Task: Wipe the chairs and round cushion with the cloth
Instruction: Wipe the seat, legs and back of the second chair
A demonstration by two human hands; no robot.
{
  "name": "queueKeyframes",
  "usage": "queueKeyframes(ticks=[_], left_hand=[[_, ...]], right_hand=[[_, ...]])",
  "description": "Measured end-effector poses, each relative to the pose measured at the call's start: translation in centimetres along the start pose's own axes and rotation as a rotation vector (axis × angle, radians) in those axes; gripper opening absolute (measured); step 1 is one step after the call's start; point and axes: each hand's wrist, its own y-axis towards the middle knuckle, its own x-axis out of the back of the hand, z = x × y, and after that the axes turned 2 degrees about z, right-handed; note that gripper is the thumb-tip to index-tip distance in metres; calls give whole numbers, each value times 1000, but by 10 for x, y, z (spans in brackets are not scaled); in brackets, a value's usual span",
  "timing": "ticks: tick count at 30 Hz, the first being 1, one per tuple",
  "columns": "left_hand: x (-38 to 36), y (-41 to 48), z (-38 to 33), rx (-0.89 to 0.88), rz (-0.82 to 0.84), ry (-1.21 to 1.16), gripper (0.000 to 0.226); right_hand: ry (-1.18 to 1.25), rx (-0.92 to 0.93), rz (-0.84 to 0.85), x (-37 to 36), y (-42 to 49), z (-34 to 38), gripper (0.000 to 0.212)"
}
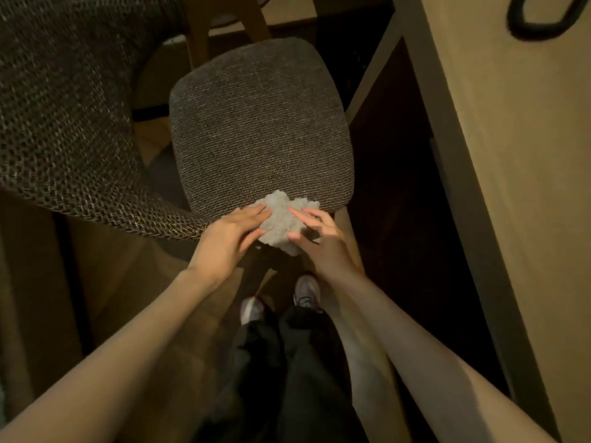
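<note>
Cloth, in the head view, is bunched at the near edge of the chair seat, pinched between thumb and fingers by left hand and right hand alike. Wiping is judged barely begun; the woven cushion alongside is untouched.

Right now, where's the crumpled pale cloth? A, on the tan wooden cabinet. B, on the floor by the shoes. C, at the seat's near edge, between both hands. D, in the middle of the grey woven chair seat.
C: the crumpled pale cloth overhangs the near edge of the grey woven chair seat, with the left hand and right hand gripping it from either side.
</note>
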Motion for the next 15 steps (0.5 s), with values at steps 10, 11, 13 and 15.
queueKeyframes(ticks=[10,11,13,15], left_hand=[[-26,20,-10,-205,-11,110,35],[-33,23,-13,-227,-17,156,33],[-44,31,-19,-254,-30,247,28],[-51,42,-23,-269,-9,356,23]], right_hand=[[106,44,-139,-7,3,-44,40],[103,26,-182,-12,5,-50,38],[147,-3,-210,-19,12,-61,36],[213,-23,-184,-25,20,-69,39]])
